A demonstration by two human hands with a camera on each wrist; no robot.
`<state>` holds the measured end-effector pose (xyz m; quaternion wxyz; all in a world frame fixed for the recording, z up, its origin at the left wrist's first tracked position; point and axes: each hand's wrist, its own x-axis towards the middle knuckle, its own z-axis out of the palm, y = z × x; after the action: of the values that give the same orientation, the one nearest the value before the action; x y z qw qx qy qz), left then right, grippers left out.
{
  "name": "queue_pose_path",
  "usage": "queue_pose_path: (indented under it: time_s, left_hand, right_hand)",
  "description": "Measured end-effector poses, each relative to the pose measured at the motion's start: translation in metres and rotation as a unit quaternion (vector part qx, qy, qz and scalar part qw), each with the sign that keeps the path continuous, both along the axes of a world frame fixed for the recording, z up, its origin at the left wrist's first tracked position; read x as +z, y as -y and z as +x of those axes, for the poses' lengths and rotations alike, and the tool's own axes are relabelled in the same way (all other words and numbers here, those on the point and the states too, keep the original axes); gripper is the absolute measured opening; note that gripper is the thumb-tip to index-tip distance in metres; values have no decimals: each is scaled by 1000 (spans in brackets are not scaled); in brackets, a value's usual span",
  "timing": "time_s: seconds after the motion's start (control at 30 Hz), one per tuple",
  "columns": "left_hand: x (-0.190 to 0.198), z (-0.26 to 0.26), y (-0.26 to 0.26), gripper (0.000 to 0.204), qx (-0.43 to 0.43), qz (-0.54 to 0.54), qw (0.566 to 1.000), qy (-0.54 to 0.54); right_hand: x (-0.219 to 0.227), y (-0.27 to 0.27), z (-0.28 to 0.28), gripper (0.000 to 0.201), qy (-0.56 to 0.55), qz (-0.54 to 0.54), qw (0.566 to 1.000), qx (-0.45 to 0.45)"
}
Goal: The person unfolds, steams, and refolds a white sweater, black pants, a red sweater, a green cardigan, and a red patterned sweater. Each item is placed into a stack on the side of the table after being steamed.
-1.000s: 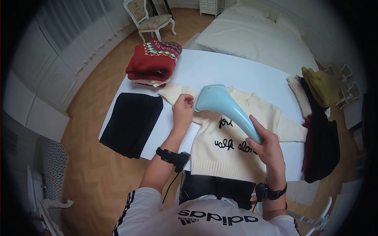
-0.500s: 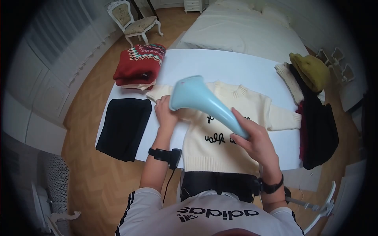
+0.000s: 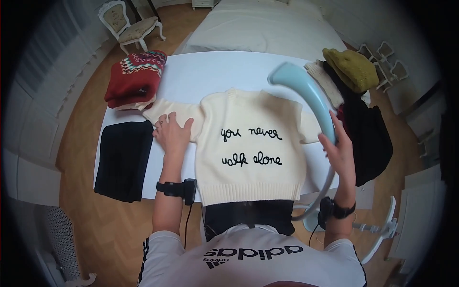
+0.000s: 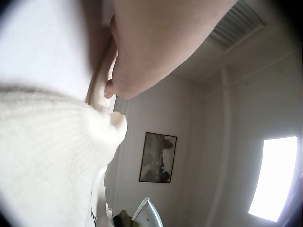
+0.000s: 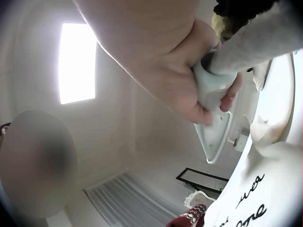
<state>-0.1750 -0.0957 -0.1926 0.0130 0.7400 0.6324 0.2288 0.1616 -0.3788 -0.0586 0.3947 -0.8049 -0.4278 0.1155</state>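
Observation:
A cream knitted sweater [image 3: 253,112] with black stitched lettering lies flat, hem toward the person. On its left-side sleeve rests my left hand [image 3: 173,134], fingers spread and palm down. My right hand [image 3: 340,148] grips the handle of a light-blue garment steamer [image 3: 308,93], held up over the sweater's right-side sleeve. A grey hose [image 3: 325,186] runs down from the handle. In the right wrist view, fingers wrap the steamer's neck below its triangular head [image 5: 215,135]. The left wrist view shows the sweater's ribbed knit [image 4: 42,151] close up, with most of the left fingers hidden.
A folded red patterned sweater [image 3: 131,83] tops a pile at the white table's [image 3: 191,67] back left, black folded clothing [image 3: 124,160] in front of it. At the right edge, black clothing [image 3: 368,148] hangs over beside an olive knit [image 3: 351,69]. A stand [image 3: 377,229] is low right.
The steamer has swung from above the left-side sleeve to the right, uncovering the lettering. My left hand has moved left onto the sleeve and spread its fingers. The head view has shifted right.

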Motion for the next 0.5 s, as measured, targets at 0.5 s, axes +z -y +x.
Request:
queue_pose_path:
  time_s: [0.5]
  left_hand:
    - [-5, -2, 0, 52, 22, 17, 1000, -2]
  right_hand:
    - [-95, -256, 202, 51, 152, -83, 985, -24]
